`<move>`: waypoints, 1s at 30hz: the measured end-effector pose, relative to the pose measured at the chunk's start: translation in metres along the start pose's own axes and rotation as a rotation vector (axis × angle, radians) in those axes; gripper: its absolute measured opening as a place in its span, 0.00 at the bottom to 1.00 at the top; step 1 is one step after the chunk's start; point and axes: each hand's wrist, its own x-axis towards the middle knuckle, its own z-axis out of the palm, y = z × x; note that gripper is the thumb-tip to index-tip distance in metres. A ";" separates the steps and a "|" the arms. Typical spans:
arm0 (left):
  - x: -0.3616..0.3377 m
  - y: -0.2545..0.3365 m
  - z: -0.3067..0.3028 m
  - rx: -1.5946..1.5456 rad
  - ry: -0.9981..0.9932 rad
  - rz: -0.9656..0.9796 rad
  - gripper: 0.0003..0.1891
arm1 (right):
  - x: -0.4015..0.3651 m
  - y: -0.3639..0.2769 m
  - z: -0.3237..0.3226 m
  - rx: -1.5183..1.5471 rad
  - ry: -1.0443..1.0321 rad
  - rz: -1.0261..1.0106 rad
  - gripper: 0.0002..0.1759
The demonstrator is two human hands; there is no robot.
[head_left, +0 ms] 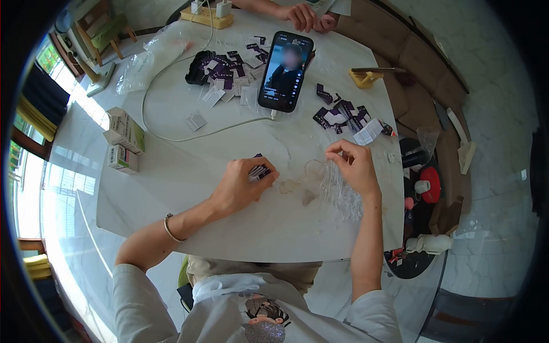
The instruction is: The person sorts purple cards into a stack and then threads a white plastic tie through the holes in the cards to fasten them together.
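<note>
The step now looks like getting one thin, clear string from the strings (346, 200) to go with the tags (260, 170). The left hand (246, 180) is curled round a small stack of tags, with the thumb and fingers closed on it, just above the table (217, 234). The right hand (353, 166) is over the top end of the strings. Its thumb and first finger are close in a pinch, but I can't tell if a string is between them. The strings lie in a messy heap under and beside that hand. More tags sit in a pile (343, 117) just past the right hand. The phone (286, 71) stands past both hands, between them. The next move seems to call for a soft, slow pull, so just one string comes free.
</note>
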 end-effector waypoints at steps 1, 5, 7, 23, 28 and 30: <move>0.000 0.000 0.000 -0.014 -0.003 0.003 0.09 | 0.000 0.001 0.000 0.169 0.015 0.014 0.06; 0.003 -0.005 0.000 -0.087 -0.038 0.011 0.10 | -0.001 0.005 0.005 0.829 0.034 -0.002 0.07; 0.004 -0.005 -0.003 -0.170 -0.065 -0.033 0.09 | 0.000 0.004 0.010 1.065 0.011 -0.028 0.07; 0.004 -0.007 -0.002 -0.470 -0.073 0.024 0.15 | -0.015 -0.041 0.063 0.769 -0.161 0.171 0.06; 0.002 -0.005 -0.001 -0.329 0.006 0.048 0.13 | -0.018 -0.039 0.066 0.707 -0.117 0.163 0.05; 0.001 -0.003 0.000 -0.291 0.032 0.047 0.12 | -0.018 -0.040 0.065 0.685 -0.111 0.160 0.06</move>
